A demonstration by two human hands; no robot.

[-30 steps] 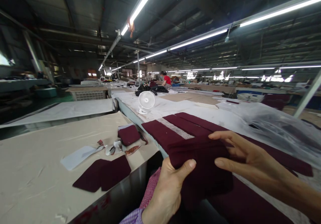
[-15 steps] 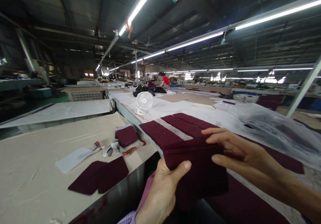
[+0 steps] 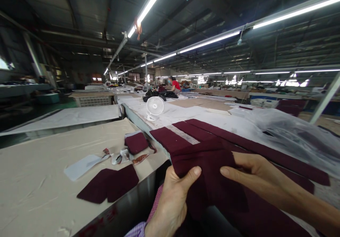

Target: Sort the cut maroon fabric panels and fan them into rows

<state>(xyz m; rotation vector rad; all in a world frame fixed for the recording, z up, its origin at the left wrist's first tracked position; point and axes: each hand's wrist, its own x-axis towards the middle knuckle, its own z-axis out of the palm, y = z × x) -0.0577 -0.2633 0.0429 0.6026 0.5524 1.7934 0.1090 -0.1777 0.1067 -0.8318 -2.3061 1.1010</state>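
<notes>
A maroon fabric piece (image 3: 212,180) hangs between my two hands above the near edge of the table. My left hand (image 3: 176,198) is closed on its left side, thumb on top and fingers underneath. On the right side my right hand (image 3: 255,173) pinches the same fabric, its thumb showing and its other fingers hidden behind the cloth. Beyond it, maroon fabric strips (image 3: 170,139) lie side by side on the white table, partly covered by the held piece.
On the beige-covered table (image 3: 39,159) at left lie a maroon cut piece (image 3: 108,184), a smaller maroon stack (image 3: 136,143) and a pale strip (image 3: 82,166). A white fan (image 3: 155,106) and clear plastic sheeting (image 3: 289,134) sit on the white table. A person in red (image 3: 175,85) is far off.
My right hand, earlier with fingers spread over the top of the fabric, has taken hold of its right side, fingers behind it. My left hand keeps its grip.
</notes>
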